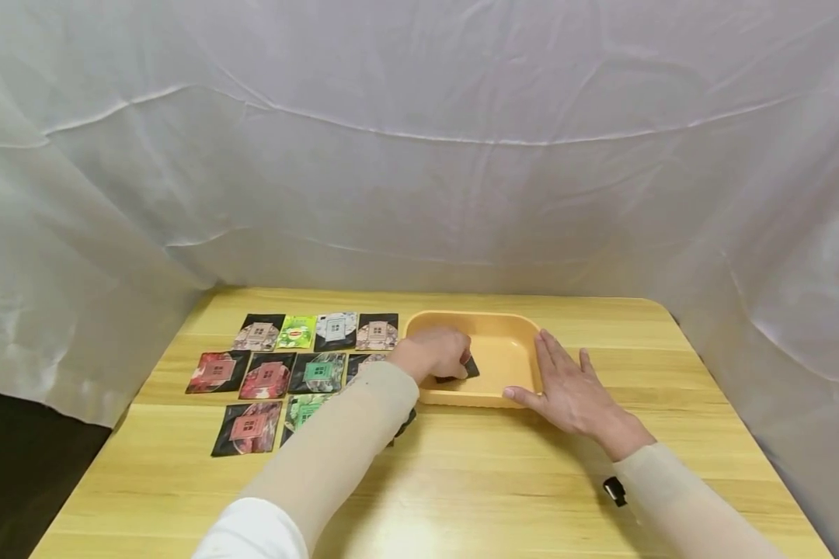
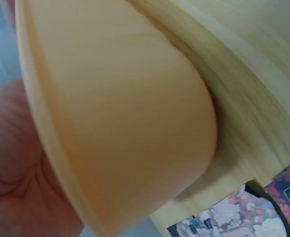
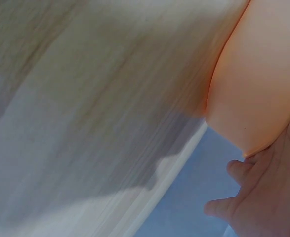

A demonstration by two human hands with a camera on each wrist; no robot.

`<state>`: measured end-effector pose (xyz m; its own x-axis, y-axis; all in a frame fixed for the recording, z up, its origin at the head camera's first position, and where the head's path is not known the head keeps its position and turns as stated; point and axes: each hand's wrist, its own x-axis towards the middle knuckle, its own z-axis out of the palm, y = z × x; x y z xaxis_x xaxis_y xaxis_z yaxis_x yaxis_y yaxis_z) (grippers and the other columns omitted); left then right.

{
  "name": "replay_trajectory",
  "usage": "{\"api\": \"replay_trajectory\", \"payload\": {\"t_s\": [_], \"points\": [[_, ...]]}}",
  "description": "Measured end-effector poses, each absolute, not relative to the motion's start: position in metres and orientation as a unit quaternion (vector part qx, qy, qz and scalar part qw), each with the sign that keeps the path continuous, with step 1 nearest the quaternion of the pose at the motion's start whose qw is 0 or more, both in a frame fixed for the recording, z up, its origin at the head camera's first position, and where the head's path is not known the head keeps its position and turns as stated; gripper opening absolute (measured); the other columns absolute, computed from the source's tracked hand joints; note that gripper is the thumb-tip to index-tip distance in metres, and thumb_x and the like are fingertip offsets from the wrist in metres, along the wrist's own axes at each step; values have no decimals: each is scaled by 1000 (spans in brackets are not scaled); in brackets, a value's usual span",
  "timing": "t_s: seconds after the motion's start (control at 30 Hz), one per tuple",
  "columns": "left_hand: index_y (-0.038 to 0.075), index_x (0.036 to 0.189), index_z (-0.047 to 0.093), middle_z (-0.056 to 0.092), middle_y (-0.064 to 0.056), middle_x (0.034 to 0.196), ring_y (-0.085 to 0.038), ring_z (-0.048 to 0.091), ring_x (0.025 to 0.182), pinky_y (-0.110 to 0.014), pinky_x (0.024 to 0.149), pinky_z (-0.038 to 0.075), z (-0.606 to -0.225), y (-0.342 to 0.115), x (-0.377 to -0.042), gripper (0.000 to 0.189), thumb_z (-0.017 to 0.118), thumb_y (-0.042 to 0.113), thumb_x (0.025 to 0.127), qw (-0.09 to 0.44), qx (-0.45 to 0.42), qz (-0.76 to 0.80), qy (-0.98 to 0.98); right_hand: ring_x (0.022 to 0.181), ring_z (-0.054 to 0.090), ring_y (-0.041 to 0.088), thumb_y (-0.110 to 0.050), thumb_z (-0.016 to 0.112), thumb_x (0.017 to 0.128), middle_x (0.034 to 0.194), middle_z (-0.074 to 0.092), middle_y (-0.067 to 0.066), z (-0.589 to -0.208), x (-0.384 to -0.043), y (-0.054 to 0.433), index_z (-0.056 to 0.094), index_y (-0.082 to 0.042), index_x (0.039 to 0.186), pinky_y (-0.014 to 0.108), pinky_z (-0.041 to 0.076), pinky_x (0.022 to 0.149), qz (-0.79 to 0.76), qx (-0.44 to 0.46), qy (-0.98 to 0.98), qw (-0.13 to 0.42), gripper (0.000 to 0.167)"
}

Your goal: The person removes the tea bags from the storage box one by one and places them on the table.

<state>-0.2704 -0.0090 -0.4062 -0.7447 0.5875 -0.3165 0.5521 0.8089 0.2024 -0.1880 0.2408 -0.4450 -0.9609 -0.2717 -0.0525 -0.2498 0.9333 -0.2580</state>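
Observation:
In the head view my left hand reaches into a yellow-orange plastic tray. Its curled fingers pinch a dark tea bag sachet low inside the tray's left part; most of the sachet is covered by the hand. My right hand lies against the tray's right end, fingers stretched along the rim and thumb at the front corner. From the left wrist, the tray's outer wall fills the view, with the left hand partly behind its rim. The right hand touches the rim in the right wrist view.
Several tea sachets lie in rows left of the tray, among them a green-yellow one and a red-black one. My left forearm covers some of them. A pale curtain hangs behind the wooden table.

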Motion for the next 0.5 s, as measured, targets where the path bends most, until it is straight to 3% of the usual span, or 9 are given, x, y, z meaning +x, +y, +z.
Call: {"api": "replay_trajectory", "payload": {"t_s": [0.2,0.5], "points": [[16,110,60,65,1,100,-16,64,94,-29,86,56,-411,-7,-266,54,90,51,81,153,257,28,954,162,12,45,-84,44,94,176,2,23,-446,-189,240,5,6,166,78,3,124,-125,-132,982,46,122],[12,132,54,66,-6,118,-23,62,113,-33,103,51,-414,-2,-264,72,89,50,82,157,219,-4,963,161,13,46,-82,45,96,176,3,23,-445,-188,241,5,6,166,78,4,123,-125,-132,982,45,119]]}}
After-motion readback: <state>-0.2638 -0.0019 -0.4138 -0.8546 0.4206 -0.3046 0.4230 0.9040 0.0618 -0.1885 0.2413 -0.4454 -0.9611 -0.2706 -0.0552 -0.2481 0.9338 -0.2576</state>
